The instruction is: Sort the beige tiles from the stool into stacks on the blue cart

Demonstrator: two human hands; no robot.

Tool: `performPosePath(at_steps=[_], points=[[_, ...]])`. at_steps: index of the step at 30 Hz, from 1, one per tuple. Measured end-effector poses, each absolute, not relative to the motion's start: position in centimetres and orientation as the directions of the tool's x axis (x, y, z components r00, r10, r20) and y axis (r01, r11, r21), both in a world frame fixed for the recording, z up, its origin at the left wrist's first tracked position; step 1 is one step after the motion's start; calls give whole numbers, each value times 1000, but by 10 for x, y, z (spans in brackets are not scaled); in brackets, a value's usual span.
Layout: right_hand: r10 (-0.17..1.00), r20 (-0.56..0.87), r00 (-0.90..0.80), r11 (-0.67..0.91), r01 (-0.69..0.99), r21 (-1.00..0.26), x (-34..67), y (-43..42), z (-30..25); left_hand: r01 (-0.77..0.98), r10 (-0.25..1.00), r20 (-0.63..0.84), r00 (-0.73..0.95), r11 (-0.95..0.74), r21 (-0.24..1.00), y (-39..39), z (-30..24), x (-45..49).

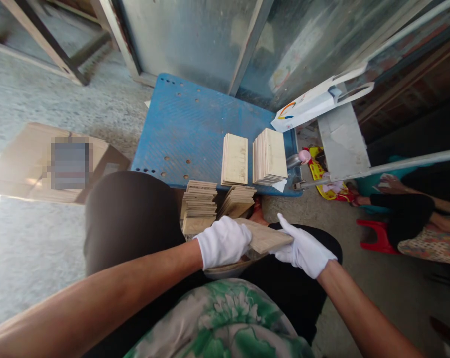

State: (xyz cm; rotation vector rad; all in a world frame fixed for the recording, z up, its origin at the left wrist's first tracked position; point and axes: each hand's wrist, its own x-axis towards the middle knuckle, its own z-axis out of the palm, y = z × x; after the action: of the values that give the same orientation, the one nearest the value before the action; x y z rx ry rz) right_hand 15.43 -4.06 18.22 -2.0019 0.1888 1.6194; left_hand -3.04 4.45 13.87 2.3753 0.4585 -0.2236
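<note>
A thin wooden board (267, 236) is held over my lap, tilted, between my two white-gloved hands. My left hand (225, 242) is closed around its left end. At the other end, my right hand (303, 248) holds it with the fingers underneath and the thumb raised off the wood. Just beyond, low between my knees, are two stacks of similar boards, a left stack (200, 204) and a right stack (236, 200). Two more piles, a smaller one (235, 159) and a thicker one (271, 155), lie on the near edge of a blue plastic table (195, 124).
A cardboard box (34, 169) sits on the floor at left, a blurred patch on it. A white paper bag (307, 107) stands at the table's right corner. On the right, another person sits near a red stool (376, 236). Glass panels (187, 40) rise behind the table.
</note>
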Motion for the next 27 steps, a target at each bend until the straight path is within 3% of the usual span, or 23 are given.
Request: performPosePath(at_steps=[2,6,10,13,16,21,27], points=[[277,-923,268,-821,-433,-372,156,-32,182,381,255,-291,922,-724,574,50,143,-39],[499,-808,315,-716,-376,-588,161,-23,170,588,472,-368,801,-502,635,68,147,-51],[697,-565,441,-645,43,-763,145,-21,154,569,565,-405,719,-143,810,97,146,-57],[795,-416,441,-591,412,-694,123,-15,142,454,565,-429,705,104,885,119,148,-59],[852,-315,418,-523,644,-559,105,-2,134,436,583,-503,638,265,860,137,153,-56],[855,-299,424,-519,720,-460,93,32,128,336,595,-584,553,483,809,159,155,-47],[831,-355,429,-548,744,-383,98,64,119,209,575,-578,579,581,787,176,135,-37]])
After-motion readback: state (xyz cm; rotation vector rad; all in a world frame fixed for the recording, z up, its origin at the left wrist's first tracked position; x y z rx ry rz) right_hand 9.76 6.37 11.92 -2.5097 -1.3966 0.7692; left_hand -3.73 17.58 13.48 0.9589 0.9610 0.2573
